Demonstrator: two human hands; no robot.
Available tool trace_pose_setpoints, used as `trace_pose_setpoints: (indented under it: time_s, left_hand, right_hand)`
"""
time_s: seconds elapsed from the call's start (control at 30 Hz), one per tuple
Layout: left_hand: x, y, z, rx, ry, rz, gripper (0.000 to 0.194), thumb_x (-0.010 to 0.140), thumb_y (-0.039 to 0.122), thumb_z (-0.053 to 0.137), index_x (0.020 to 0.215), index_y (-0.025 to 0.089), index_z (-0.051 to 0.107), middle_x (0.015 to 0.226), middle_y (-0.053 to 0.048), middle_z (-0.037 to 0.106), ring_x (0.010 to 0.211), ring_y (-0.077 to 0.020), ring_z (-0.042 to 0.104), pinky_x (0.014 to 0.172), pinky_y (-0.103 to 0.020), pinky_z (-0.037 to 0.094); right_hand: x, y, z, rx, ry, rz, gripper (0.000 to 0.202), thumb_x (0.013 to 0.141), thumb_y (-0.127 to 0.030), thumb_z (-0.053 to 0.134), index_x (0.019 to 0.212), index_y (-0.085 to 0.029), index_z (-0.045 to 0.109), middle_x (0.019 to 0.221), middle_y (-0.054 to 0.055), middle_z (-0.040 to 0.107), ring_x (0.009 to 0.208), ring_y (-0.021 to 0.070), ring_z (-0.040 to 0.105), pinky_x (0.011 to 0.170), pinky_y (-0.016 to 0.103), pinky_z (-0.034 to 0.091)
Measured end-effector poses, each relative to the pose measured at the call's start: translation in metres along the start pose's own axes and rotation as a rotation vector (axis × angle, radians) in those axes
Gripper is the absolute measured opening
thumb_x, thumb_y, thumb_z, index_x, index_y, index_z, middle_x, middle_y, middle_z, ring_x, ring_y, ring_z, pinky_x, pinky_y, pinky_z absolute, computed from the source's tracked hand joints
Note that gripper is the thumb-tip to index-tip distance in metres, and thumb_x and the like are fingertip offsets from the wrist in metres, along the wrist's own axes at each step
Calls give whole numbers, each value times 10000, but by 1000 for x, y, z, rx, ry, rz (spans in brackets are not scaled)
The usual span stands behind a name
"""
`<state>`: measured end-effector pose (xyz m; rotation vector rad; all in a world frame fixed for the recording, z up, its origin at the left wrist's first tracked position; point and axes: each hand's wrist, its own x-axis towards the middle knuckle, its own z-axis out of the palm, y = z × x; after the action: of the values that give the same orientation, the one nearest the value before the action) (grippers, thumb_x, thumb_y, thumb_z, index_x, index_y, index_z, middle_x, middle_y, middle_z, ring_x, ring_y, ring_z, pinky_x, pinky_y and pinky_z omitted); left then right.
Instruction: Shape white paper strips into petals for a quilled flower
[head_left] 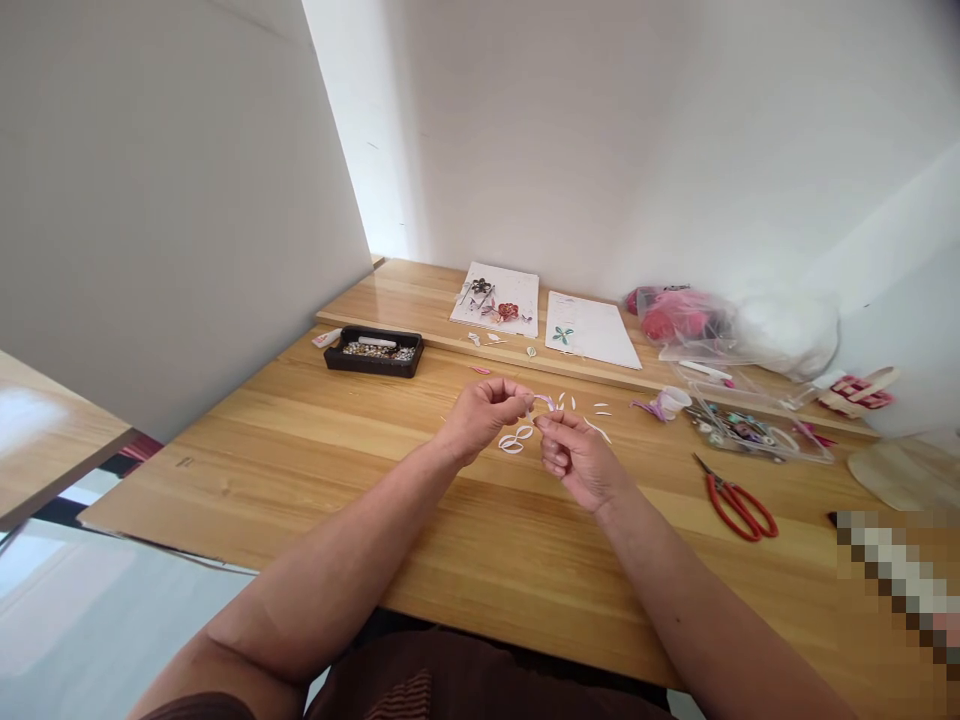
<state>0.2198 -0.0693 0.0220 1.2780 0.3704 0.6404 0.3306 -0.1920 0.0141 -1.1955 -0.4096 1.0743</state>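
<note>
Over the middle of the wooden table (480, 540), my left hand (484, 415) and my right hand (577, 455) almost touch. Both are closed in a pinch on a thin pale purple strip (545, 402), which shows between the fingertips. Its exact shape is too small to tell. White loop-shaped pieces (511, 443) lie on the table just below and between the hands. Several small white slivers (602, 409) are spread behind and beside my right hand. A small pink piece (481, 370) rests behind my left hand.
A black tray (375, 367) of beads stands at the back left. Red-handled scissors (739, 505) lie at right, near a clear box (757, 440) of beads and a white cup (675, 402). Behind are white sheets (600, 335) with flower pieces and plastic bags (686, 320).
</note>
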Motion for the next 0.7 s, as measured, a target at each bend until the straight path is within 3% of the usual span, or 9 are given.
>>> trace_pose_setpoints:
  time_s: [0.13, 0.4, 0.5, 0.6, 0.7]
  left_hand:
    - [-1, 0, 0, -34, -15, -11, 280, 692, 362, 829, 735, 119, 699, 742, -22, 681, 712, -102, 572, 761, -268, 429]
    - [-5, 1, 3, -282, -155, -182, 287, 685, 351, 864, 751, 122, 704, 820, -71, 749, 809, -162, 677, 855, -341, 506]
    - [-6, 3, 4, -326, -160, -203, 272, 678, 329, 874, 736, 124, 704, 899, -82, 765, 855, -165, 691, 898, -344, 503]
    - [-6, 4, 4, -310, -139, -214, 267, 653, 309, 890, 719, 125, 708, 973, -90, 763, 875, -161, 688, 934, -348, 487]
    - [-7, 3, 5, -285, -134, -252, 264, 636, 292, 900, 710, 120, 714, 980, -101, 761, 874, -159, 683, 932, -335, 473]
  right_hand:
    - [3, 2, -6, -22, -5, -37, 349, 597, -348, 897, 724, -179, 620, 554, -70, 510, 429, 39, 367, 400, 179, 280]
    - [3, 6, -10, -168, 55, -143, 274, 645, -366, 834, 713, -186, 639, 560, -58, 532, 442, 58, 402, 423, 210, 303]
    - [4, 5, -13, -252, 83, -191, 239, 672, -366, 799, 734, -193, 646, 631, -21, 594, 522, 97, 480, 446, 225, 350]
    - [1, 2, -13, -398, 165, -409, 258, 728, -353, 768, 918, -207, 671, 912, 63, 702, 791, 185, 635, 558, 268, 469]
    - [-5, 1, -9, -469, 156, -711, 371, 792, -260, 729, 1139, -239, 601, 1207, 110, 661, 1143, 256, 628, 742, 321, 533]
